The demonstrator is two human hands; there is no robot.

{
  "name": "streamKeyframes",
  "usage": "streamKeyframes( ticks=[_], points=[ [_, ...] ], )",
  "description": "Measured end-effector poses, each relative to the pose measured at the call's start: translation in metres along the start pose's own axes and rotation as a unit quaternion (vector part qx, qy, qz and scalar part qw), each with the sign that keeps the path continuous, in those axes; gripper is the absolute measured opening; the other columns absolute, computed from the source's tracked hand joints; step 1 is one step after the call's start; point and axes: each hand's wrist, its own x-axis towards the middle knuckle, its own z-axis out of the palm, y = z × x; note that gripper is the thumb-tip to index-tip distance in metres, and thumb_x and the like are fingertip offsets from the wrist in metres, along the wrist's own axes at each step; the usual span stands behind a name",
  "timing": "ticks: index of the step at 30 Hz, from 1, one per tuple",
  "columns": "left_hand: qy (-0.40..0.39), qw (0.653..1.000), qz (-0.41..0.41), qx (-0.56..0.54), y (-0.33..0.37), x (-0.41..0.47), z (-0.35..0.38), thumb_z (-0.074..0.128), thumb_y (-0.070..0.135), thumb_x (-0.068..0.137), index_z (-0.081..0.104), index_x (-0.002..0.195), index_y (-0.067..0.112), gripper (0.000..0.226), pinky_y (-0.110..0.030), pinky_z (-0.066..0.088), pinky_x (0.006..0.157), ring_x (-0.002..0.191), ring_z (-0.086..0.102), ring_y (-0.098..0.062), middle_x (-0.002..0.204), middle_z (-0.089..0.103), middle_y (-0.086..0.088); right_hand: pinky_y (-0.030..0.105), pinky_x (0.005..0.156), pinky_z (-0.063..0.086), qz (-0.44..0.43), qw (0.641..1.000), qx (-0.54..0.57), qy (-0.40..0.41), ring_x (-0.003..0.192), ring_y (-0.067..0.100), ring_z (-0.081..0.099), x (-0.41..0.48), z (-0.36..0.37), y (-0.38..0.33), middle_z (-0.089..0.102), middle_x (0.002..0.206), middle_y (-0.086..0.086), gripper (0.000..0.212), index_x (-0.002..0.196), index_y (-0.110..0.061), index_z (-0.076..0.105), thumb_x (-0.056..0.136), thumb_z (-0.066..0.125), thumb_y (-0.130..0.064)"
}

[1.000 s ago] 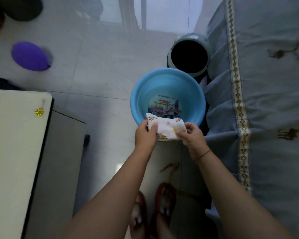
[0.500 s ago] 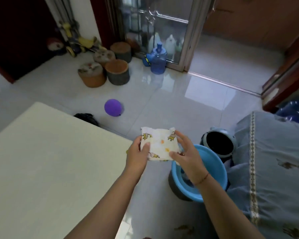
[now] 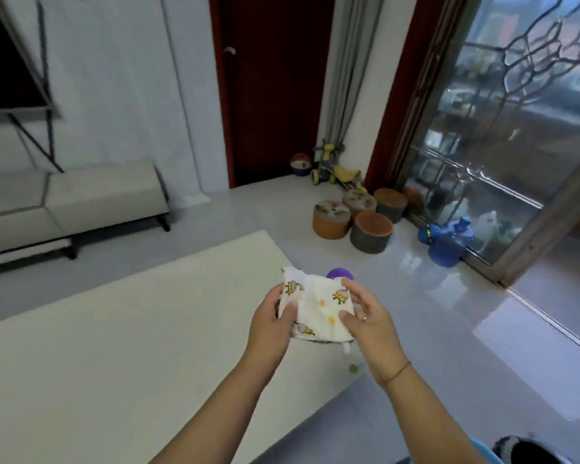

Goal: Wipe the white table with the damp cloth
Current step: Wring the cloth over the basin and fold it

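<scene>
A white cloth point(image 3: 317, 308) printed with small yellow cartoon figures is folded into a rough square and held above the right end of the white table point(image 3: 114, 346). My left hand point(image 3: 270, 324) grips its left edge, thumb on top. My right hand point(image 3: 365, 321) holds its right edge between thumb and fingers. The cloth hangs just over the table's right edge, not touching the top. The tabletop is a pale cream slab that runs from the lower left up to a corner near the middle of the view.
A purple balloon point(image 3: 339, 273) lies on the tiled floor behind the cloth. Several round stools point(image 3: 370, 231), a blue water jug point(image 3: 447, 244) and a toy trike point(image 3: 335, 169) stand by the glass door. A white bench point(image 3: 81, 199) lines the far wall. The blue basin's rim point(image 3: 482, 450) shows at lower right.
The cloth left the blue basin, rising and shifting left over the table's right end. My view swung up from the floor to the room. Both hands kept hold of the cloth.
</scene>
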Motion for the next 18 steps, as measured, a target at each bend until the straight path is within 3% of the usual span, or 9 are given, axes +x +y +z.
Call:
streamKeyframes(
  ticks=[3,10,18],
  points=[
    [0.079,0.997,0.008,-0.01,0.006,-0.028,-0.054,0.048,0.011,0.096,0.059,0.116,0.028,0.029,-0.032,0.055,0.085,0.098,0.065,-0.01,0.109,0.069,0.007,0.016,0.067,0.053,-0.005,0.997,-0.012,-0.072,0.087,-0.001,0.066,-0.008,0.052,-0.012,0.063,0.109,-0.005,0.051,0.124,-0.017,0.054,0.085,0.051,0.015],
    [0.239,0.971,-0.001,-0.024,-0.007,-0.12,-0.184,0.049,0.009,0.095,0.059,0.11,0.037,0.033,-0.027,0.054,0.081,0.094,0.066,-0.008,0.104,0.07,0.009,0.023,0.067,0.055,-0.002,0.971,-0.03,-0.238,0.084,0.007,0.067,-0.06,0.186,-0.016,0.06,0.116,0.01,0.052,0.128,-0.014,0.052,0.084,0.055,0.013],
    [0.382,0.923,-0.024,-0.046,-0.04,-0.247,-0.331,0.049,0.008,0.094,0.058,0.122,0.025,0.034,-0.031,0.055,0.085,0.095,0.067,-0.009,0.108,0.069,0.007,0.02,0.052,0.05,0.012,0.925,-0.068,-0.374,0.064,0.003,0.064,-0.162,0.349,0.004,0.065,0.102,0.013,0.053,0.126,-0.019,0.053,0.083,0.057,0.01]
  ],
)
